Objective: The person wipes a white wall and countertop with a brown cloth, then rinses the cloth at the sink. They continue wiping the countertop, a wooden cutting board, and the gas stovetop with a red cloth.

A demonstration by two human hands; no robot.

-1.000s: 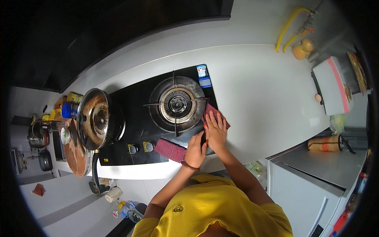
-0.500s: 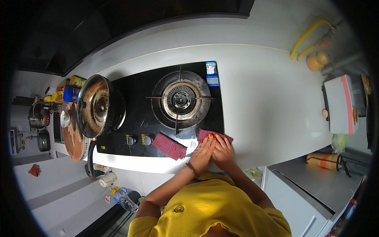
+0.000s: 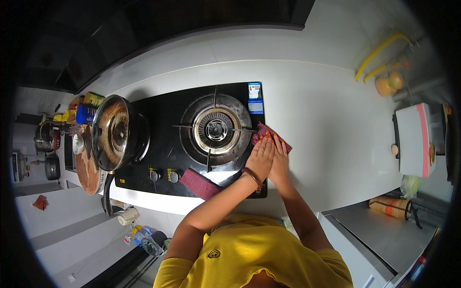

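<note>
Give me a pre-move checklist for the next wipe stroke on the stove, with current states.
1. Both hands on cloth: left hand and right hand press side by side on the red checked cloth. Ok.
2. Cloth position: at the right edge of the black cooktop, beside the burner. Ok.
3. Burner off: no flame visible. Ok.
4. Second red cloth lies loose on the front edge near the knobs. Not ok if sweeping there.
5. Pan sits on the left burner, apart from hands. Ok.
6. Surface heat: cannot tell.
</note>
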